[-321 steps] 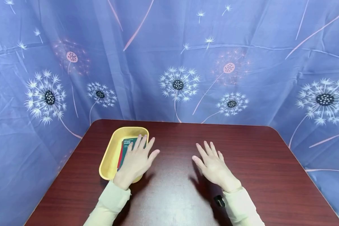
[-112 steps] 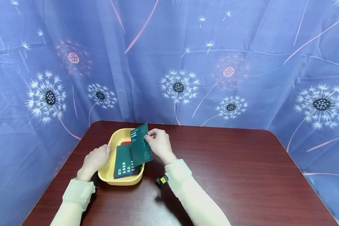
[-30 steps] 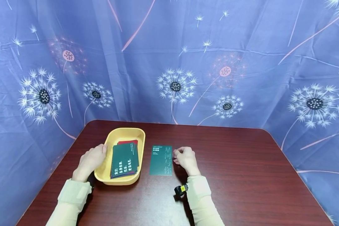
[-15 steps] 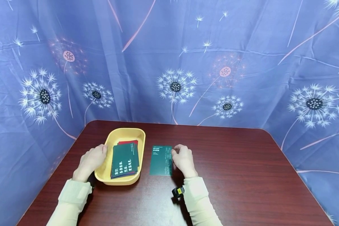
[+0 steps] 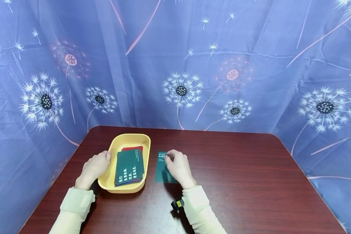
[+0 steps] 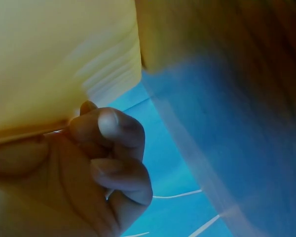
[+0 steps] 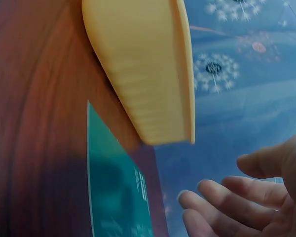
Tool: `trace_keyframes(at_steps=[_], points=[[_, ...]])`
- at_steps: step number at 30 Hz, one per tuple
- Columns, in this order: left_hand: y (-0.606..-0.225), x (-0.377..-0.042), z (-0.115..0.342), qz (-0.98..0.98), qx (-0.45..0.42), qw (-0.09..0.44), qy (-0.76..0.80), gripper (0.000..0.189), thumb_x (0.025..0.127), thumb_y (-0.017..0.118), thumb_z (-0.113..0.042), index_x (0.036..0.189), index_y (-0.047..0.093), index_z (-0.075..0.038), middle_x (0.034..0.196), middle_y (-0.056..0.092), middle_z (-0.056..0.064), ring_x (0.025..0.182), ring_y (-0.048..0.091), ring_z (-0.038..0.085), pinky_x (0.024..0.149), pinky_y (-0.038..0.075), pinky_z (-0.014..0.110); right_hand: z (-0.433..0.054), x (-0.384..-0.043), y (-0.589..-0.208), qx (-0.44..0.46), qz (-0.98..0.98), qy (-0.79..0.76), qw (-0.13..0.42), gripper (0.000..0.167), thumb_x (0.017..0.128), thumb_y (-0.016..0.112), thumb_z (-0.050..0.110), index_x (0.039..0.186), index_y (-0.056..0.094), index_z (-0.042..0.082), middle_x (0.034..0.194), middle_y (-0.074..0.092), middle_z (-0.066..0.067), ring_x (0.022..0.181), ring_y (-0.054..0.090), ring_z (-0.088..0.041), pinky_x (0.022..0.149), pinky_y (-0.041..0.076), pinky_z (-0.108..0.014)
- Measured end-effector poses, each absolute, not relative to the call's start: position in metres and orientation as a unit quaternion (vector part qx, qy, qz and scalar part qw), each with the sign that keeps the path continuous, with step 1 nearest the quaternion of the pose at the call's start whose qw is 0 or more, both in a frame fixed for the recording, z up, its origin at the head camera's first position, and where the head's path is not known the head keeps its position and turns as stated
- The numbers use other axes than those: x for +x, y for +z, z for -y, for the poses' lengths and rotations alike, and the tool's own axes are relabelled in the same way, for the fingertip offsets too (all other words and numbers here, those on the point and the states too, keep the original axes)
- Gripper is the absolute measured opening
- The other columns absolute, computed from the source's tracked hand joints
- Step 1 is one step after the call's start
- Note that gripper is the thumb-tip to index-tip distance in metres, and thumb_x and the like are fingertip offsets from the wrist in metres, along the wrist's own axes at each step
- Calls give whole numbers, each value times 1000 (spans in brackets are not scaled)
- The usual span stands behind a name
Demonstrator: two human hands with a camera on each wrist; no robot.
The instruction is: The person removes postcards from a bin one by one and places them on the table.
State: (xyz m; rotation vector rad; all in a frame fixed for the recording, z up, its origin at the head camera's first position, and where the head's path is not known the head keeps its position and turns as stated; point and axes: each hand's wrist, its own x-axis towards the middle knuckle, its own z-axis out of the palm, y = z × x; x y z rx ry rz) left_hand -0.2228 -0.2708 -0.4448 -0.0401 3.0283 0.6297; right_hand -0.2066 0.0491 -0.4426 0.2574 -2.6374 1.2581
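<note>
A yellow plastic basket (image 5: 128,140) stands on the left of the table. In it lies a stack of cards (image 5: 130,164), a dark green one with white writing on top and red edges showing behind. My left hand (image 5: 94,166) holds the basket's left rim; its curled fingers (image 6: 121,128) show at the rim in the left wrist view. A single green card (image 5: 161,172) lies flat on the table right of the basket. Over it hovers my right hand (image 5: 179,168), hiding its right part. In the right wrist view the loosely bent fingers (image 7: 237,202) hold nothing.
The dark red wooden table (image 5: 237,182) extends to the right of the card. A blue curtain (image 5: 152,65) with dandelion prints hangs behind the table and along its sides. A small black device (image 5: 176,204) sits at my right wrist.
Earlier my right hand lifted the green card from the basket and laid it on the table. Over the last second it has moved left across the card. My left hand stays on the rim.
</note>
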Motion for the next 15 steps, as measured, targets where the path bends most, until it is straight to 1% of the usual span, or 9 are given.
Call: trace_keyframes(at_steps=[4,9,11,15], points=[[-446,-223,271,-979,-10,19,203,49,106,24,-35,117,57,-1,106,61,28,90,60,46,68,45,57,-38,-204,-443,115,885,433,122,11,93,63,13,100,71,9,79,68,5,64,59,-8,61,48,-30],[-446,-223,271,-979,-12,18,204,50,106,24,-35,118,57,0,107,62,28,91,60,46,68,45,57,-22,-203,-438,148,876,434,148,10,93,63,12,99,70,9,82,67,3,61,55,-7,59,46,-26],[-447,-223,271,-978,-14,17,206,51,106,23,-36,118,58,-1,107,62,28,91,60,46,69,45,57,-15,-204,-435,165,874,428,162,9,93,63,12,97,70,10,84,67,2,64,57,-10,60,47,-26],[-447,-223,271,-978,-14,16,206,51,106,23,-36,116,58,-1,106,62,27,90,60,45,68,44,57,-1,-206,-432,207,875,396,188,9,92,64,12,95,71,8,89,68,-3,79,63,-17,71,50,-30]])
